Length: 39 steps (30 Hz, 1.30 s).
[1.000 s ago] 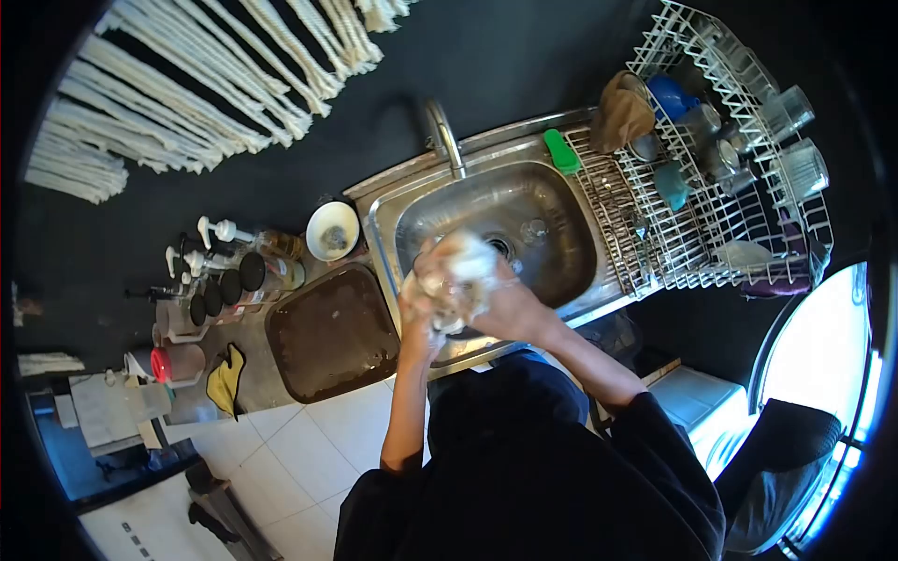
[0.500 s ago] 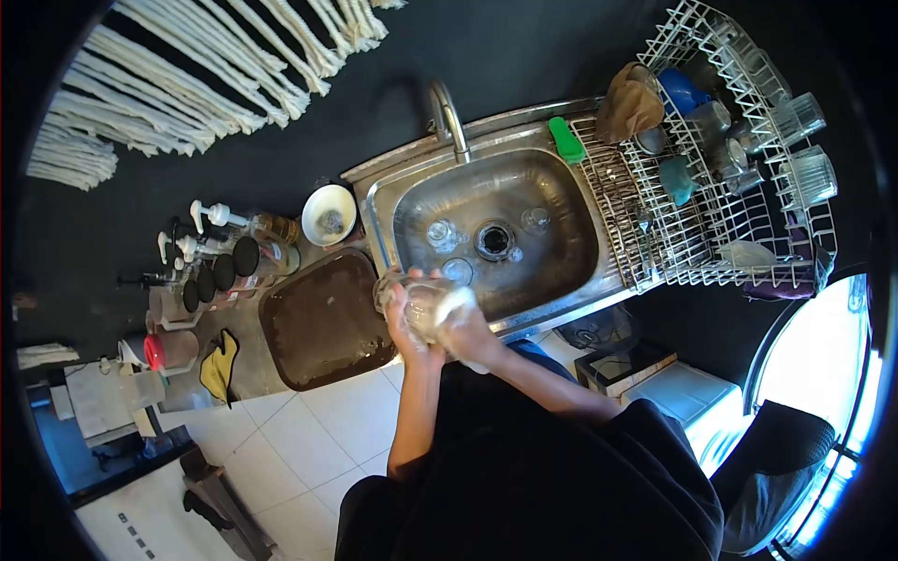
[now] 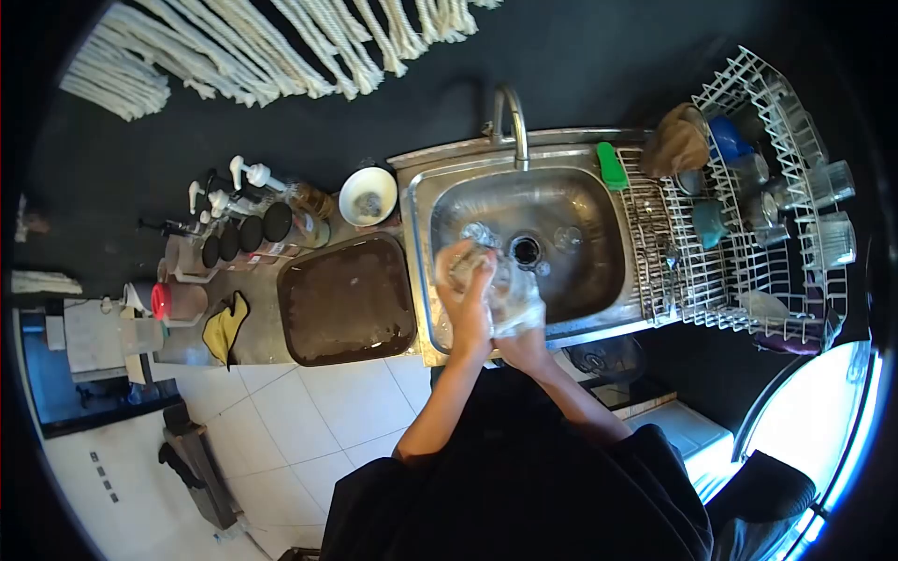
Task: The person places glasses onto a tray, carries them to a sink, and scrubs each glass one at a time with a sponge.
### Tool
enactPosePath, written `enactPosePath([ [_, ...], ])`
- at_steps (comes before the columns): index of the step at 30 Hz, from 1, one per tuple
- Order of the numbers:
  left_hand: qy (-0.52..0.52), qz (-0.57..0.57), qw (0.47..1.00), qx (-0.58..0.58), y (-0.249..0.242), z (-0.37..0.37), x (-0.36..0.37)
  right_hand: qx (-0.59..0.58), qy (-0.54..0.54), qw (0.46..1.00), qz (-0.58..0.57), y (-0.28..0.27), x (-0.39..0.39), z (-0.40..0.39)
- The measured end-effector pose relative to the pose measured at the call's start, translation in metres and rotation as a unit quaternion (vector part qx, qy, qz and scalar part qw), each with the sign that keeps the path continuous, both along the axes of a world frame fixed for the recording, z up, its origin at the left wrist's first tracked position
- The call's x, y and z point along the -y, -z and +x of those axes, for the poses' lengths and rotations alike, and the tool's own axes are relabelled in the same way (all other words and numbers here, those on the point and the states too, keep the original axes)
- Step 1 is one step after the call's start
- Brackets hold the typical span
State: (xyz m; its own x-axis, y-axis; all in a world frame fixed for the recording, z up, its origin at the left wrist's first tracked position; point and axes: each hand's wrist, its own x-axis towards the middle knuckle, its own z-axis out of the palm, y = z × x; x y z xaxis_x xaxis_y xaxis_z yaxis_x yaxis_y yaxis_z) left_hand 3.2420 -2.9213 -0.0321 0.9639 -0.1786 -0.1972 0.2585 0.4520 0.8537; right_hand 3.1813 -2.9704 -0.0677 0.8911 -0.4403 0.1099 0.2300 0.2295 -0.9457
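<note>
Over the near left part of the steel sink (image 3: 599, 271), both my hands are close together around a soapy clear glass (image 3: 488, 271). My left hand (image 3: 465, 304) is wrapped round its left side, thumb up along it. My right hand (image 3: 522, 327) presses at the other side, thick with white suds. Foam hides its fingers, and I cannot make out whether a sponge is in them. Behind the hands, another clear glass (image 3: 479, 232) lies in the basin, left of the drain (image 3: 526, 251).
The tap (image 3: 514, 122) arches over the sink's back. To the right stands a white wire rack (image 3: 739, 271) with glasses, near a green brush or scrubber (image 3: 611, 166). At left are a brown tray of water (image 3: 346, 299), a white bowl (image 3: 368, 184), pump bottles (image 3: 257, 178) and a yellow cloth (image 3: 224, 329).
Both hands have shifted with the glass from the sink's left edge to over the basin. The glass has turned and is more covered by fingers and foam. The view has swung as well.
</note>
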Motion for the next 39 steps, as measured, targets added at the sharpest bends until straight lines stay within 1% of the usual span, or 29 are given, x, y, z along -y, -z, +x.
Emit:
enactPosePath([
  [1,0.037,-0.033,0.999,-0.006,0.006,0.001,0.000,-0.019,0.025,0.979,-0.201,-0.003,0.008,-0.004],
  [2,0.077,-0.133,0.987,-0.045,0.011,0.000,-0.001,-0.052,0.035,0.994,0.090,-0.004,-0.001,-0.008],
  [3,0.118,-0.233,0.962,-0.081,0.014,-0.001,-0.001,-0.053,0.028,0.994,0.089,-0.006,-0.004,-0.011],
  [4,0.112,-0.234,0.963,-0.078,0.017,-0.002,-0.002,-0.054,0.033,0.981,0.184,-0.010,-0.005,-0.013],
  [5,0.185,-0.315,0.926,-0.091,0.021,-0.003,-0.004,-0.054,0.039,0.958,0.279,-0.012,-0.006,-0.016],
  [6,0.259,-0.390,0.878,-0.102,0.027,-0.004,-0.005,-0.077,0.048,0.987,0.134,-0.004,-0.007,-0.022],
  [7,0.325,-0.395,0.857,-0.062,0.040,-0.006,-0.002,0.121,0.026,0.928,0.351,-0.017,-0.014,-0.020],
  [9,0.348,-0.287,0.889,-0.077,0.057,-0.024,-0.011,-0.023,0.064,0.964,0.256,0.032,-0.003,-0.024],
  [10,0.345,-0.288,0.890,-0.075,0.067,-0.024,-0.010,-0.098,0.014,0.995,0.033,0.057,0.011,-0.032],
  [11,0.304,-0.257,0.913,-0.091,0.079,-0.026,-0.009,-0.099,0.011,0.994,0.032,0.054,0.012,-0.031],
  [13,0.262,-0.227,0.932,-0.108,0.092,-0.028,-0.004,0.003,-0.021,0.934,0.356,0.034,0.014,-0.022],
  [15,0.157,-0.116,0.981,-0.019,0.098,-0.027,0.001,-0.034,-0.002,0.919,0.392,0.022,0.014,-0.023],
  [17,0.104,-0.106,0.982,-0.114,0.100,-0.027,-0.003,0.014,-0.020,0.918,0.395,0.027,0.019,-0.029],
  [19,0.063,-0.139,0.978,-0.145,0.114,-0.018,-0.011,0.013,-0.031,0.942,0.334,0.025,0.028,-0.029],
  [21,0.009,-0.004,0.994,-0.108,0.125,-0.009,-0.023,-0.025,-0.016,0.990,0.136,0.041,0.049,-0.035],
  [22,0.045,0.079,0.993,-0.073,0.123,-0.004,-0.031,-0.086,-0.007,0.990,0.111,0.047,0.060,-0.038],
  [23,0.047,0.079,0.993,-0.075,0.122,-0.002,-0.038,-0.065,0.006,0.998,0.010,0.061,0.072,-0.034],
  [25,0.176,0.298,0.933,0.097,0.114,-0.003,-0.046,-0.237,-0.081,0.967,-0.049,0.061,0.090,-0.029],
  [26,0.202,0.332,0.918,0.084,0.127,-0.007,-0.046,-0.239,-0.080,0.967,-0.047,0.065,0.091,-0.025],
  [27,0.205,0.332,0.917,0.081,0.136,-0.010,-0.044,-0.243,-0.133,0.954,-0.118,0.074,0.088,-0.021],
  [29,0.253,0.446,0.826,0.233,0.148,-0.018,-0.037,-0.250,-0.184,0.932,-0.185,0.090,0.081,-0.016],
  [31,0.266,0.451,0.817,0.243,0.149,-0.021,-0.027,-0.199,-0.186,0.930,-0.247,0.107,0.077,-0.012],
  [32,0.281,0.455,0.815,0.223,0.151,-0.021,-0.023,-0.232,-0.214,0.913,-0.258,0.124,0.085,-0.011],
  [33,0.296,0.459,0.813,0.202,0.153,-0.021,-0.021,-0.235,-0.214,0.912,-0.259,0.139,0.090,-0.012],
  [35,0.294,0.446,0.816,0.223,0.168,-0.019,-0.021,-0.214,-0.219,0.951,-0.031,0.167,0.096,-0.016],
  [36,0.292,0.386,0.854,0.189,0.166,-0.019,-0.020,-0.221,-0.191,0.954,0.070,0.169,0.097,-0.019],
  [37,0.288,0.325,0.888,0.153,0.164,-0.020,-0.019,-0.221,-0.189,0.954,0.072,0.172,0.095,-0.022],
  [38,0.290,0.325,0.887,0.154,0.168,-0.020,-0.015,-0.291,-0.174,0.935,0.102,0.174,0.094,-0.024],
  [39,0.228,0.256,0.938,0.060,0.180,-0.022,-0.011,-0.360,-0.157,0.910,0.131,0.169,0.091,-0.023],
])
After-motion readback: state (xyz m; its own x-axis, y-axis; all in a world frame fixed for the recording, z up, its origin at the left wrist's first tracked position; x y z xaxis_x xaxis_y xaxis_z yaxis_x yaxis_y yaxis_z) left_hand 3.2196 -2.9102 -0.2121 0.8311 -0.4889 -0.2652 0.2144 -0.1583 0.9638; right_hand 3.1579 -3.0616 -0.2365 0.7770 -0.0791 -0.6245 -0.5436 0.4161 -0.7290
